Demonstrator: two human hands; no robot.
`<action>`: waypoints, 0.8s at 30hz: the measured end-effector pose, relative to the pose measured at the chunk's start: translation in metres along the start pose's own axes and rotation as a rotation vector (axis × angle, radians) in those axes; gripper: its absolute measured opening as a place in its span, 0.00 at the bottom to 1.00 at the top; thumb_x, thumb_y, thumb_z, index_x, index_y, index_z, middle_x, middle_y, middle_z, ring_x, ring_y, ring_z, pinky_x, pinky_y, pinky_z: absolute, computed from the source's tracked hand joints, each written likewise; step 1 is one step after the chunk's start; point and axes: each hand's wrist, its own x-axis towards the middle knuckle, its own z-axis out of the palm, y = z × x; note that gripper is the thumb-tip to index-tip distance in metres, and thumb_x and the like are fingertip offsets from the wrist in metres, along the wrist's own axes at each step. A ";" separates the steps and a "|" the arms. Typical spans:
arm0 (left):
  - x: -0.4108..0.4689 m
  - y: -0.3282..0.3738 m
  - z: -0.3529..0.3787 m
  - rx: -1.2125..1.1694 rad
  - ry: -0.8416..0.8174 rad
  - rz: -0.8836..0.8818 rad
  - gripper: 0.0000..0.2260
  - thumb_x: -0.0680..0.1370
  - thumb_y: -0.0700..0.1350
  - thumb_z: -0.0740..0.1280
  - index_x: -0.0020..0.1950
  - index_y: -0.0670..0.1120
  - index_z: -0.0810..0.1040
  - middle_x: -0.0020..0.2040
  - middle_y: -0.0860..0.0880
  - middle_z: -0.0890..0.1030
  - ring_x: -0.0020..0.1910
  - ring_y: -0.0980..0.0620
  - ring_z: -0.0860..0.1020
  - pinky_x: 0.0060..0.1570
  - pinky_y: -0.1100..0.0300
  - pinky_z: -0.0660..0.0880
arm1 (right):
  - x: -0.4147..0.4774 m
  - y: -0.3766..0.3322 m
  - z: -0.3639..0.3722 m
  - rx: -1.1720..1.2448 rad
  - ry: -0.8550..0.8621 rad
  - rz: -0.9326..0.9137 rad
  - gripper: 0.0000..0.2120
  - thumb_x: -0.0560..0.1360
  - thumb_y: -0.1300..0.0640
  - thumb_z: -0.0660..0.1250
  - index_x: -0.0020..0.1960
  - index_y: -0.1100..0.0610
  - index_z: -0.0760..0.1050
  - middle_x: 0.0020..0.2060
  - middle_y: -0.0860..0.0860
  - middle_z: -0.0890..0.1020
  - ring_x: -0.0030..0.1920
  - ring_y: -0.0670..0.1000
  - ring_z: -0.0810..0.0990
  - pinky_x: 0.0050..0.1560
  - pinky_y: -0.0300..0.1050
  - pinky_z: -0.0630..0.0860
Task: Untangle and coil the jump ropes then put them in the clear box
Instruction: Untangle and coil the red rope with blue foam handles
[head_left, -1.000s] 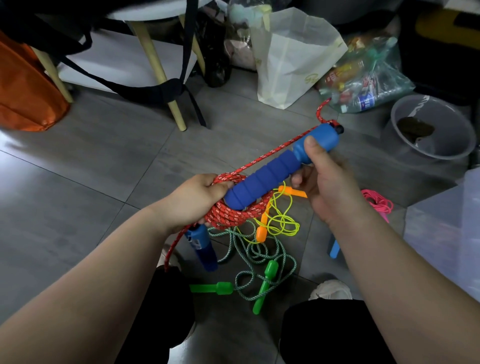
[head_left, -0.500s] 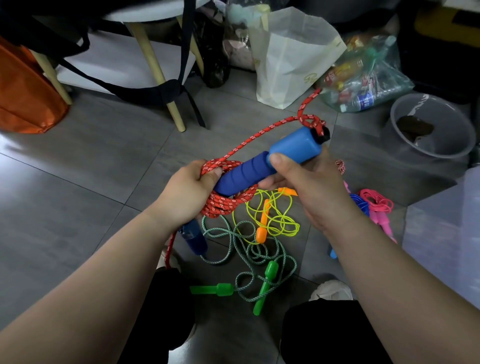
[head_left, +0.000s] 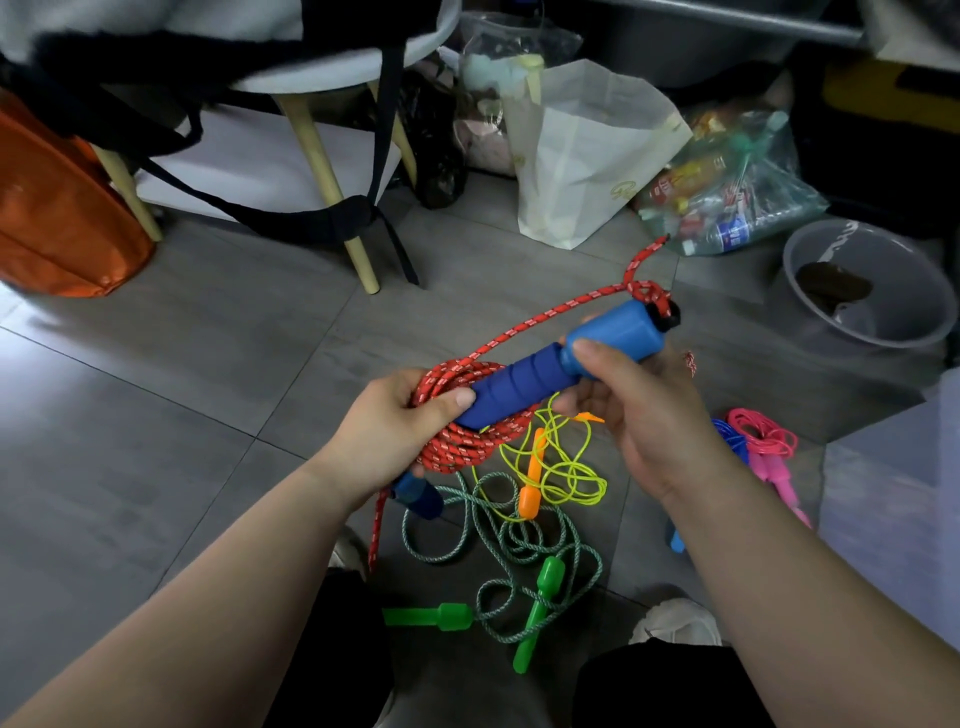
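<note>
My left hand (head_left: 395, 436) grips a coil of red speckled jump rope (head_left: 467, 447) together with the lower end of its blue foam handle (head_left: 561, 366). My right hand (head_left: 639, 410) pinches that same handle near its top, where the rope is knotted around the black cap. The rope's second blue handle (head_left: 418, 493) hangs under my left hand. On the floor below lie a yellow rope with orange handles (head_left: 532, 486), a green rope with green handles (head_left: 535, 597), and pink and blue ropes (head_left: 761, 441) at the right. The clear box (head_left: 893, 514) is partly seen at the right edge.
A stool with pale wooden legs (head_left: 322, 171) and hanging black straps stands at the back left beside an orange bag (head_left: 57, 218). A white paper bag (head_left: 587, 156), a plastic bag of bottles (head_left: 727, 192) and a grey bowl (head_left: 872, 286) line the back. My knees frame the bottom.
The blue handle has tilted and dropped lower against the coil. A loop of red rope now sits knotted at the handle's cap. My left hand's grip on the coil is unchanged.
</note>
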 end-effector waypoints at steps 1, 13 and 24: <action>0.000 -0.001 0.000 -0.009 0.007 0.012 0.09 0.75 0.47 0.65 0.39 0.43 0.73 0.18 0.52 0.72 0.16 0.60 0.68 0.20 0.69 0.66 | 0.000 0.000 0.000 0.007 -0.006 0.003 0.05 0.69 0.61 0.67 0.41 0.58 0.71 0.23 0.49 0.79 0.21 0.44 0.75 0.26 0.34 0.74; 0.007 -0.006 0.002 -0.026 0.180 0.074 0.10 0.77 0.38 0.62 0.37 0.49 0.73 0.25 0.53 0.73 0.19 0.62 0.71 0.23 0.71 0.68 | 0.003 0.002 -0.005 0.219 -0.033 0.003 0.11 0.58 0.63 0.67 0.40 0.57 0.72 0.29 0.48 0.81 0.22 0.47 0.75 0.28 0.36 0.74; 0.002 -0.002 0.005 0.038 0.196 0.121 0.05 0.76 0.47 0.65 0.40 0.52 0.72 0.31 0.57 0.74 0.26 0.63 0.72 0.26 0.76 0.67 | 0.001 0.003 0.002 0.149 -0.072 -0.031 0.10 0.62 0.62 0.65 0.43 0.55 0.71 0.29 0.48 0.80 0.24 0.47 0.77 0.30 0.37 0.75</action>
